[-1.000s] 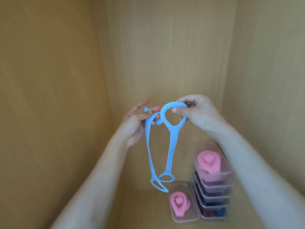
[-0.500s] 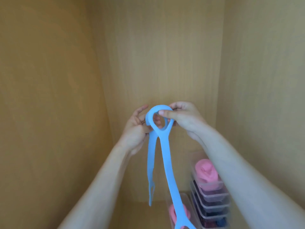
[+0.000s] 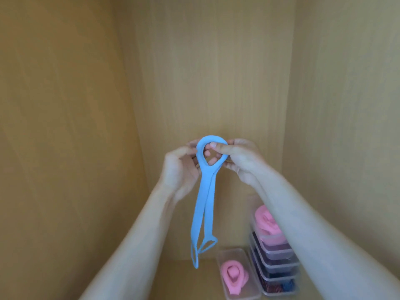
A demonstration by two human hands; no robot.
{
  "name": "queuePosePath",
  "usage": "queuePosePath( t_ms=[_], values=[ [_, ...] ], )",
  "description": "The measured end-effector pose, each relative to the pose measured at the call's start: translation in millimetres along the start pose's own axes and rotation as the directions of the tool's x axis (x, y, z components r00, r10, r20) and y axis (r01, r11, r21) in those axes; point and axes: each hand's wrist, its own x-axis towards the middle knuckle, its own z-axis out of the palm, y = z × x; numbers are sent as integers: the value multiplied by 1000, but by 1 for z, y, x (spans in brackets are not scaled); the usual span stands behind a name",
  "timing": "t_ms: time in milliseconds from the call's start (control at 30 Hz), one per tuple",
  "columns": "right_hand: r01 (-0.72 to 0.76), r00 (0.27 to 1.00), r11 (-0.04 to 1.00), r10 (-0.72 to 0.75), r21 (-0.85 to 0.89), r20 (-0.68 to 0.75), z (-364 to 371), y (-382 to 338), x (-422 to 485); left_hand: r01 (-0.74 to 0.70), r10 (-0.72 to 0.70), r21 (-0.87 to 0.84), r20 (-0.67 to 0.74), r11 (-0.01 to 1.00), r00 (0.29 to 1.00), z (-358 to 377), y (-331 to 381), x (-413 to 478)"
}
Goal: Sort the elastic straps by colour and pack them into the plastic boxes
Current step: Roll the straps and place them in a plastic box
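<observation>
Head view: strap (image 3: 202,202) doubled, top loop pinched between both hands, left hand (image 3: 179,167) gripping its 9 o'clock rim, right hand (image 3: 240,161) its 3 o'clock rim. Long axis vertical, tails hanging toward 6 o'clock. Open box (image 3: 231,253) at 5 o'clock from tails, nearer right hand; stack (image 3: 279,263) just beside.

Warm, even light — soft, wide-angle bowing

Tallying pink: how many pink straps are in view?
2: one roll in the stack's top box, the other roll in the single box left of it. The lower boxes are blurred and may hide more.
</observation>
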Motion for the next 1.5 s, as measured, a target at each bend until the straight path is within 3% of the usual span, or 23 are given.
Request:
queuePosePath(
  t_ms=[100, 167, 400, 533, 700, 933, 1167, 1300, 1400, 1500],
  values=[
    [4, 1000, 999, -4, -53, 13, -3, -6, 2, -40, 48, 213, -36, 976, 998, 0, 3, 5],
    [10, 1000, 996, -8, -88, 21, -4, -9, 3, -50, 70, 269, -64, 962, 995, -1, 4, 9],
    [66, 995, 972, -46, -224, 94, -13, -21, 5, -53, 84, 290, -96, 955, 992, -7, 3, 15],
    [159, 987, 897, -132, -413, 93, -12, -25, 7, -35, 69, 306, -99, 951, 993, -10, 1, 16],
    [223, 974, 851, -179, -475, 137, -8, -32, 5, -36, 79, 350, -108, 936, 991, -17, -1, 14],
    [277, 961, 855, -242, -438, 135, -5, -49, 11, 179, -178, 441, -45, 880, 983, -30, -37, -9],
    [281, 955, 858, -295, -431, 35, -15, -59, 28, 239, -243, 588, -74, 773, 967, -29, -70, -14],
    [216, 935, 830, -328, -514, -137, -37, -47, 48, 215, -225, 590, -58, 778, 973, -27, -69, -14],
    [67, 941, 843, -231, -533, -247, -65, -27, 52, 244, -204, 587, -135, 772, 970, -28, -64, -13],
    [-62, 944, 899, -88, -433, -319, -88, 2, 48, 261, -171, 550, -209, 794, 963, -32, -61, -12]
  ],
)
